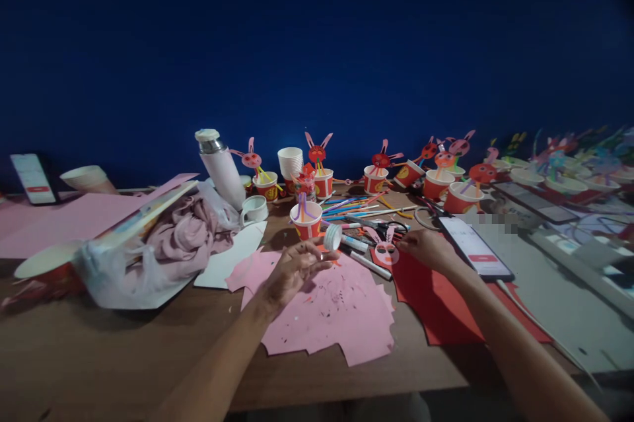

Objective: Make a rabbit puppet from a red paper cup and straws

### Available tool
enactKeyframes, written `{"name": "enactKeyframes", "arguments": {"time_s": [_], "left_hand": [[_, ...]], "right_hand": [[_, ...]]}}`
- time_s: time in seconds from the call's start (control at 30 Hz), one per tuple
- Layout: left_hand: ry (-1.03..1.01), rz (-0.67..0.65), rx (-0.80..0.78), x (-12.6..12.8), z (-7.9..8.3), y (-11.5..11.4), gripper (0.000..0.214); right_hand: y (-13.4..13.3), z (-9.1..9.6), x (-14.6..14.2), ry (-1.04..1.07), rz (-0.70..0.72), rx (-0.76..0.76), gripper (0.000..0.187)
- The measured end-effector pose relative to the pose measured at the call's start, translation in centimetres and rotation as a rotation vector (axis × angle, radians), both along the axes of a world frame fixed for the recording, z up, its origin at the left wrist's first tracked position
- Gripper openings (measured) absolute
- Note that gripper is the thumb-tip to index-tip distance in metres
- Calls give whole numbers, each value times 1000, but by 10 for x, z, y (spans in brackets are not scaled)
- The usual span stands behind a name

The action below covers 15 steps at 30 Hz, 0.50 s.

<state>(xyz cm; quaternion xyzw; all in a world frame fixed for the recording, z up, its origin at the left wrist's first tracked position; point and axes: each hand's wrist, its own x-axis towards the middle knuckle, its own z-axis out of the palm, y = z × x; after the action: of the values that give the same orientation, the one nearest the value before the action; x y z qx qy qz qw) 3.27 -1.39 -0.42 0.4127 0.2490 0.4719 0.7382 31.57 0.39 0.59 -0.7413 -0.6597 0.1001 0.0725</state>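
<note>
My left hand point(297, 268) is over the pink paper point(341, 323), its fingers closed on a small white roll point(333, 237) that looks like tape. A pale pink paper rabbit head point(386, 252) with long ears and a drawn face is to the right of the roll. At its right edge are the fingertips of my right hand point(428, 250), bent and close together over the red paper point(421, 296); whether they pinch the head or only touch it, I cannot tell. White markers point(366, 263) lie between my hands, and black scissors point(396, 225) are just behind the rabbit head.
Several red paper cups point(306, 220) with rabbit figures stand along the back. Pipe cleaners point(356, 205) lie before them. A thermos point(220, 168), a white mug point(254, 209) and a plastic bag point(129, 277) are to the left. A phone point(475, 247) with a cable is at the right.
</note>
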Motion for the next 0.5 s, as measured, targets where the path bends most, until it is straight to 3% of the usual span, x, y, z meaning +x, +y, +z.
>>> {"name": "enactKeyframes", "arguments": {"time_s": [0.17,0.4,0.5], "left_hand": [[-6,-2,4,0,1,0,2],[-10,10,1,-1,1,0,2],[-19,5,6,-2,1,0,1]], "right_hand": [[-3,-6,-7,46,-41,-75,31],[-3,-13,-9,234,-16,-16,16],[-4,-11,-3,306,7,7,22]]}}
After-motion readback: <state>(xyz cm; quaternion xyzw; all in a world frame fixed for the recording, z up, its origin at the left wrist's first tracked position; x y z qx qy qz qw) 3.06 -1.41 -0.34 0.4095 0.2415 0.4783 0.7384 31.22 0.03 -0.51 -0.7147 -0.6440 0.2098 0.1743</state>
